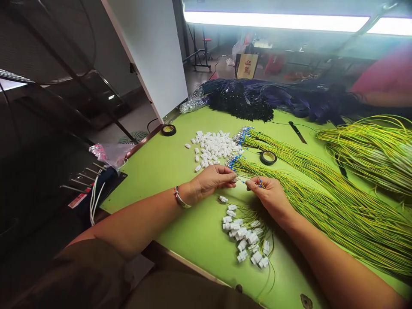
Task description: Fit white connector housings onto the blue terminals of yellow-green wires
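Note:
My left hand (pixel 212 180) is closed in a pinch on a small white connector housing (pixel 235 179), mostly hidden by the fingertips. Just right of it, my right hand (pixel 268 194) pinches yellow-green wires with blue-sleeved metal terminals (pixel 243 182); one terminal points at the housing. Beyond my left hand lies a heap of loose white housings (pixel 215 148). Two long bundles of yellow-green wires (pixel 309 193) run off to the right, their blue terminal ends beside the heap. Below my hands, white housings fitted on wires (pixel 243 234) lie in a cluster.
Black tape rolls (pixel 268 157) (pixel 168 129) and a dark cutter-like tool (pixel 298 132) lie on the green table (pixel 151 171). Dark wires with black connectors (pixel 244 103) line the back. More yellow-green wire (pixel 380 150) is coiled at right. A white panel (pixel 154 51) stands at left; a pink sleeve (pixel 386 77) shows at upper right.

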A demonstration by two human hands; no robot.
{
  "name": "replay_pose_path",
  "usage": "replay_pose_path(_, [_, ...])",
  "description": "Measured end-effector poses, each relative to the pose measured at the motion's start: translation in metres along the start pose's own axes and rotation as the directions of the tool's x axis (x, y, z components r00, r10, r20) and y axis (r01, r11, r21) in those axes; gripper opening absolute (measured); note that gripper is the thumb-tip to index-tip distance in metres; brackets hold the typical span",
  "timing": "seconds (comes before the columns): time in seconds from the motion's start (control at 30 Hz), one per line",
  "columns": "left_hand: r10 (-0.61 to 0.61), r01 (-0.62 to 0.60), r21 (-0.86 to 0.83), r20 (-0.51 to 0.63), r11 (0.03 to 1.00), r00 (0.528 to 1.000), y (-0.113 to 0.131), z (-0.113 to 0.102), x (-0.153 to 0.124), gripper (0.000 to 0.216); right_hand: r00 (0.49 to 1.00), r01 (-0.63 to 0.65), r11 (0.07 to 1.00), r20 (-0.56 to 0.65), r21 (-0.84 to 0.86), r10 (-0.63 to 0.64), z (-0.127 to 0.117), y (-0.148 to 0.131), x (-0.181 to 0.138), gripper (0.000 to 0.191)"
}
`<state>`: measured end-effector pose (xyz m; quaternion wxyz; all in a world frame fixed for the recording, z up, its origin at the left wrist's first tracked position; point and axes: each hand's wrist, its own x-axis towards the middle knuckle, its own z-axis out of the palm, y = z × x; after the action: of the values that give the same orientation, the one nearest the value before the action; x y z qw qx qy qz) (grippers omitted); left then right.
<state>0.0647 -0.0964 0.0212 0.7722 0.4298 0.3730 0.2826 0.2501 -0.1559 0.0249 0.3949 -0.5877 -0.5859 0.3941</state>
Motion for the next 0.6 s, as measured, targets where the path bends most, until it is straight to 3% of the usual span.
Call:
replay_pose_path(0.2, [-0.004, 0.004, -0.104, 0.006, 0.995, 1.000, -0.0003, -0.0015, 0.0005, 0.037, 0.999, 0.028, 0.999, 0.027, -0.021, -0.028, -0.0012, -0.0024, -0.0021, 0.035])
replay_pose_path(0.47, [0.043, -0.042, -0.016, 0.018, 0.999, 0.999, 0.0001, -0.0011, -0.0025, 0.030, 0.988, 0.045, 0.999, 0.146, -0.023, -0.041, -0.0035, -0.0021, -0.0013, 0.037])
replay_pose_path(0.6, [0.059, -0.060, 0.044, 0.038, 0.997, 0.998, 0.0008, -0.0007, -0.0025, 0.029, 0.991, 0.017, 1.000, 0.135, 0.004, -0.017, -0.0047, -0.0005, -0.0026, 0.037])
